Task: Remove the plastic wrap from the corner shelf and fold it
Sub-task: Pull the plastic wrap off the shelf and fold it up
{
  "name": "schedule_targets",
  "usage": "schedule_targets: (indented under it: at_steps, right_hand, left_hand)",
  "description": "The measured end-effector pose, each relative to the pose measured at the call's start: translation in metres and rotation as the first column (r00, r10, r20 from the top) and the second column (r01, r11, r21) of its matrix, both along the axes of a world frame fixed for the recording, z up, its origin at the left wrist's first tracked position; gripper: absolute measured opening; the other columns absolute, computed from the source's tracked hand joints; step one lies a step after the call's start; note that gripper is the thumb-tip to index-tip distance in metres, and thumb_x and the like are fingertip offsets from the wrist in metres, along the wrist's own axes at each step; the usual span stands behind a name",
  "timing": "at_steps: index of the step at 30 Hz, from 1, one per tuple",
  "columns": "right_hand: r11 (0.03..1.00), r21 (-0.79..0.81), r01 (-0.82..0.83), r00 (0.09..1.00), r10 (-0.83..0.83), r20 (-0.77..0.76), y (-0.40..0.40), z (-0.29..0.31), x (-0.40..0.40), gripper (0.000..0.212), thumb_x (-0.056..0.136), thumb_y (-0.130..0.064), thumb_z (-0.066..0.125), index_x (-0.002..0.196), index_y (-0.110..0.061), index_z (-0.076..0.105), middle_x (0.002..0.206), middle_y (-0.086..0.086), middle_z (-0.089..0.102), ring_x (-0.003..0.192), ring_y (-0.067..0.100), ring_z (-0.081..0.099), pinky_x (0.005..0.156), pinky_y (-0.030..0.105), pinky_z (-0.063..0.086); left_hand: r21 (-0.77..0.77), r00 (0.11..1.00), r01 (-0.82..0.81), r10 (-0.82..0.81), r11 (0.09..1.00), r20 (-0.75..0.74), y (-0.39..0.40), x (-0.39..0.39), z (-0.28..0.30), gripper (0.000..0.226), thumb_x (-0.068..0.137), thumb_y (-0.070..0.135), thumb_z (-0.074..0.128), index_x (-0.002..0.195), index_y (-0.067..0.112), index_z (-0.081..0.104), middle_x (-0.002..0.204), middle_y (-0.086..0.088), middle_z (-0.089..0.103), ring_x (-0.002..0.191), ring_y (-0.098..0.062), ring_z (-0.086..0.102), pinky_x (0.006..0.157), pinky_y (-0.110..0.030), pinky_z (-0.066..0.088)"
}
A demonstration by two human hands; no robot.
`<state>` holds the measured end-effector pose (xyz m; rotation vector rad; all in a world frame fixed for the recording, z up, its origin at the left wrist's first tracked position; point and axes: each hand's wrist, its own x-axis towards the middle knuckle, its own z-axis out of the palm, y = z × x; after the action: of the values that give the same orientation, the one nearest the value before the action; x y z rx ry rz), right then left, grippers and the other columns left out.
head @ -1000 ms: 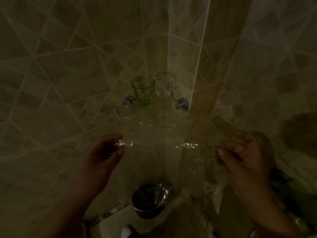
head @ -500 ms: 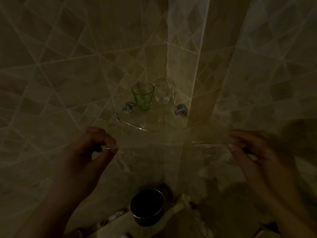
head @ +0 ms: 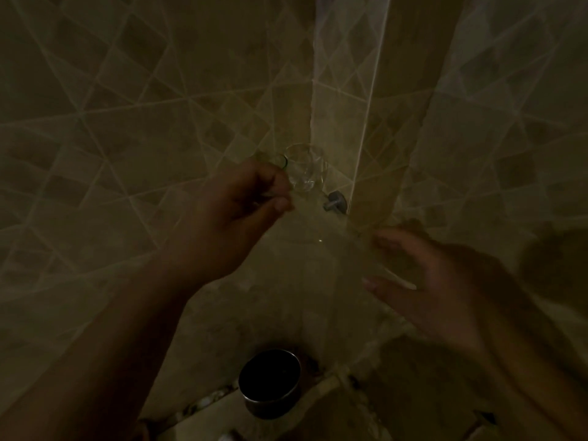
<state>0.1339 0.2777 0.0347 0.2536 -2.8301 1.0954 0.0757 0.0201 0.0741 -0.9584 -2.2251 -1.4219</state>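
A thin, clear sheet of plastic wrap point(head: 334, 246) stretches between my two hands in front of the tiled corner. My left hand point(head: 229, 211) pinches its upper left edge with thumb and fingers, right in front of the glass corner shelf point(head: 305, 202). My right hand point(head: 423, 281) is lower and to the right, fingers spread, thumb and fingertips on the wrap's right edge. The shelf is mostly hidden behind my left hand and the wrap. The room is dim and the wrap is hard to make out.
A clear glass point(head: 305, 168) stands on the shelf, with the rim of a green cup point(head: 281, 160) peeking out beside my left hand. A metal shelf bracket point(head: 334, 202) is on the right wall. A dark round metal container point(head: 270, 381) sits on the floor below.
My left hand moved up and right, carrying its edge of the wrap toward the shelf and covering the green cup. My right hand dropped slightly and came closer in, and its fingers spread.
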Motion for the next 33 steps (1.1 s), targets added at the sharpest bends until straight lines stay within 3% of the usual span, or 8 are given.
schedule_targets:
  at_steps: [4,7,11,14,18,22,26,33]
  right_hand:
    - [0.947,-0.308,-0.089,0.981,0.137,0.139,-0.021,-0.026,-0.017,0.026,0.083,-0.021,0.068,0.097,-0.042,0.068,0.093,-0.012,0.074,0.088,0.005,0.069,0.08,0.029,0.056]
    - [0.858,-0.513,-0.019,0.993,0.076,0.09,-0.019,-0.038,-0.025,0.041,0.085,-0.004,0.063,0.079,-0.043,0.072,0.081,-0.013,0.076,0.069,0.006,0.07,0.06,0.018,0.053]
    - [0.722,-0.691,0.048,0.998,-0.008,0.061,-0.008,-0.053,-0.027,0.043,0.085,0.001,0.061,0.081,-0.04,0.074,0.078,-0.014,0.077,0.062,-0.001,0.068,0.049,0.012,0.048]
    - [0.655,-0.753,0.068,0.995,0.009,0.098,-0.005,-0.068,-0.026,0.037,0.084,0.0,0.061,0.085,-0.035,0.074,0.075,-0.009,0.077,0.061,0.0,0.067,0.049,0.014,0.049]
    - [0.627,-0.77,0.117,0.985,0.028,0.173,-0.005,-0.086,-0.026,0.027,0.081,-0.006,0.065,0.087,-0.03,0.074,0.074,-0.005,0.076,0.062,0.003,0.067,0.05,0.017,0.05]
    - [0.636,-0.753,0.171,0.971,0.022,0.239,-0.007,-0.098,-0.025,0.026,0.069,-0.031,0.076,0.093,-0.026,0.072,0.08,-0.003,0.076,0.068,0.007,0.067,0.052,0.022,0.051]
    - [0.631,-0.741,0.23,0.964,-0.045,0.261,-0.003,-0.104,-0.025,0.044,0.064,-0.048,0.076,0.094,-0.017,0.07,0.077,0.001,0.072,0.07,0.014,0.062,0.057,0.028,0.05]
    - [0.691,-0.699,0.184,0.978,-0.055,0.203,0.007,-0.102,-0.025,0.021,0.07,-0.032,0.071,0.081,-0.015,0.072,0.06,0.006,0.062,0.055,0.014,0.052,0.05,0.022,0.041]
  left_hand:
    - [-0.144,0.965,-0.215,0.187,0.966,-0.185,0.011,-0.01,-0.008,0.026,0.087,0.025,0.064,0.108,0.037,0.054,0.093,0.019,0.063,0.091,0.0,0.061,0.077,-0.011,0.047]
    - [-0.02,0.826,-0.507,0.479,0.861,-0.298,0.003,-0.005,-0.031,0.048,0.085,0.035,0.066,0.127,0.022,0.046,0.121,0.015,0.053,0.108,0.002,0.051,0.09,-0.005,0.034]
    - [0.3,0.89,-0.427,0.339,0.853,0.304,0.0,0.02,-0.091,0.074,0.076,0.055,0.066,0.138,0.036,0.031,0.132,0.038,0.04,0.118,0.018,0.042,0.085,-0.005,0.042]
    - [0.294,0.783,-0.225,-0.007,0.929,0.621,0.0,0.029,-0.127,0.1,0.06,0.064,0.076,0.142,0.045,0.024,0.15,0.018,0.036,0.134,0.002,0.036,0.1,-0.033,0.044]
    - [0.574,0.551,-0.146,-0.416,0.806,0.724,-0.002,0.024,-0.148,0.06,0.069,0.032,0.08,0.123,0.022,0.055,0.11,-0.004,0.072,0.102,-0.022,0.068,0.074,-0.032,0.056]
    - [0.516,0.561,-0.154,-0.356,0.843,0.748,0.0,0.025,-0.144,0.007,0.084,0.016,0.065,0.088,0.013,0.07,0.078,-0.002,0.07,0.073,-0.017,0.065,0.061,-0.026,0.052]
    - [0.431,0.521,-0.26,-0.251,0.864,0.816,0.001,0.026,-0.141,0.034,0.089,0.005,0.053,0.063,0.018,0.07,0.059,0.0,0.067,0.051,-0.008,0.06,0.046,-0.018,0.046]
    - [0.399,0.569,-0.228,-0.211,0.888,0.795,-0.005,0.018,-0.128,0.019,0.08,0.012,0.058,0.069,0.017,0.073,0.077,-0.01,0.069,0.072,-0.026,0.057,0.063,-0.033,0.04]
